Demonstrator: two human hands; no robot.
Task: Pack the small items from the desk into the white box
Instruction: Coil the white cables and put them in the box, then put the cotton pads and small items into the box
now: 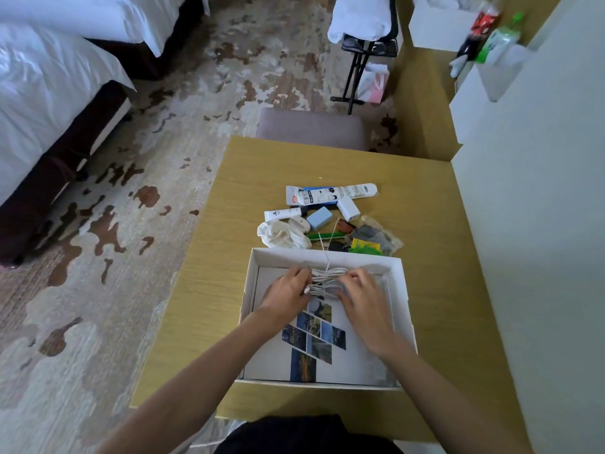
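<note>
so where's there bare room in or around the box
Bare desk lies left of the white box, right of it toward the wall, and beyond the tube. The box's near half is mostly free. Crowded: between tube and box, and the box's far end, where the left hand and right hand hold the cable.

- We see an open white box (294, 258) on the near part of the desk (442, 257). A sheet printed with diamond-shaped photos (314, 339) lies flat inside it.
- A coiled white cable (327, 281) sits at the box's far end, gripped by the left hand (286, 296) and the right hand (366, 306).
- Just beyond the far wall, clustered together, lie:
  - a long white-and-blue tube (330, 194)
  - a small white tube (278, 214)
  - a pale blue block (319, 217)
  - a white charger (348, 208)
  - a crumpled white cloth (283, 235)
  - a green pen (324, 235)
  - a clear packet (376, 239)
</note>
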